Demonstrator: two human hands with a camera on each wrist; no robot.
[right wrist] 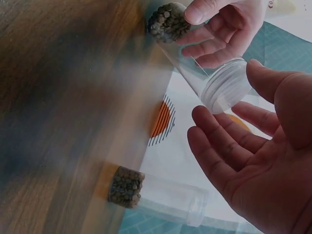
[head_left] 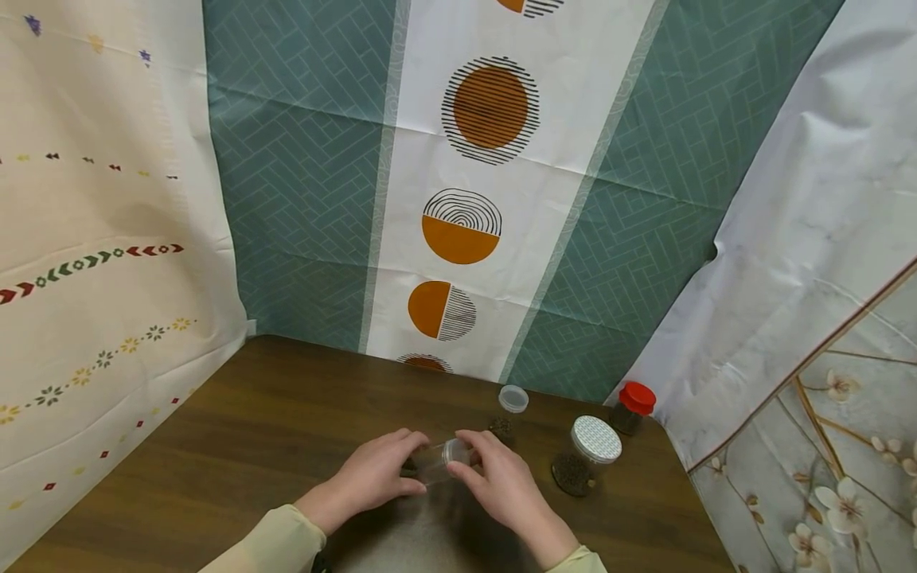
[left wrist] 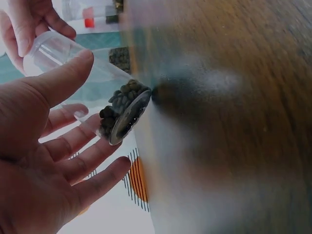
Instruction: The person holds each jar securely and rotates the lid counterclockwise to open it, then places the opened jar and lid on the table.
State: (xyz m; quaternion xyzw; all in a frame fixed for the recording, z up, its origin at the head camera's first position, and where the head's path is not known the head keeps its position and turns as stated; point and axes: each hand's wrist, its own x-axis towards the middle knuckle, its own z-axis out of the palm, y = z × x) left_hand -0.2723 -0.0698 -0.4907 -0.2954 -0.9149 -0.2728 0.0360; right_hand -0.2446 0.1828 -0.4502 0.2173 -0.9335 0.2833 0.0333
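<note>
A clear plastic jar (head_left: 432, 465) with dark, bean-like pieces (left wrist: 126, 97) heaped at its bottom is tilted, its base edge right at the tabletop. My left hand (head_left: 376, 475) holds it low on the body, thumb on one side and fingers on the other. At the upper end, my right hand (head_left: 504, 483) pinches the clear screw lid (right wrist: 225, 87) between thumb and fingertips. The lid sits over the jar's mouth. Just behind the right hand stands another slim clear jar (right wrist: 170, 195), part filled with similar dark pieces.
To the right stand a wider jar with a white patterned lid (head_left: 596, 439) and a jar with a red lid (head_left: 637, 398). Patterned cloths hang behind the brown wooden table (head_left: 286, 406) and along both sides.
</note>
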